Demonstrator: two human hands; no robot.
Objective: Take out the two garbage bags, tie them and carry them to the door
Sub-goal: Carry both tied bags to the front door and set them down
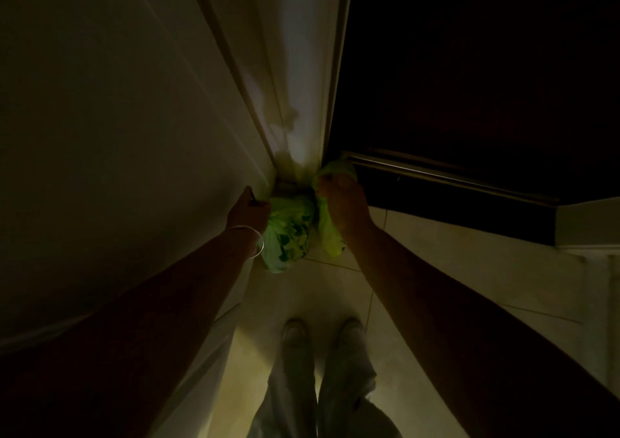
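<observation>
Setting the two green bags down at the door

Reaching low into a dim corner, the person is holding one green garbage bag in each hand, right where a pale wall panel [110, 109] is meeting the dark door [469, 68] and its threshold strip [446, 177]. The left hand [247, 212], with a thin bangle [256, 242] on the wrist, is closing around the top of the fuller bag [288, 236], which is bulging with dark patches showing through the plastic. The right hand [342, 203] is gripping the neck of the smaller bag [330, 236], fingers curled tight, with a bunch of green plastic sticking out above the knuckles. Whether either neck is knotted is not readable in this light.

Both bags are hanging at or just above the tiled floor [335, 290], side by side and nearly touching; whether they are already resting on it is hard to tell. The person's shoes [322, 332] are standing well back from them.

Judging by this, the carrying is all but done and the placing is under way. Doing it well probably means lowering each bag until the tiles are taking the weight before loosening the fingers, keeping the necks upright so nothing is spilling, and tucking both against the corner, clear of the door's swing. Thin plastic may tear if it is dragged along the threshold edge, so a straight set-down seems the safer choice.
</observation>
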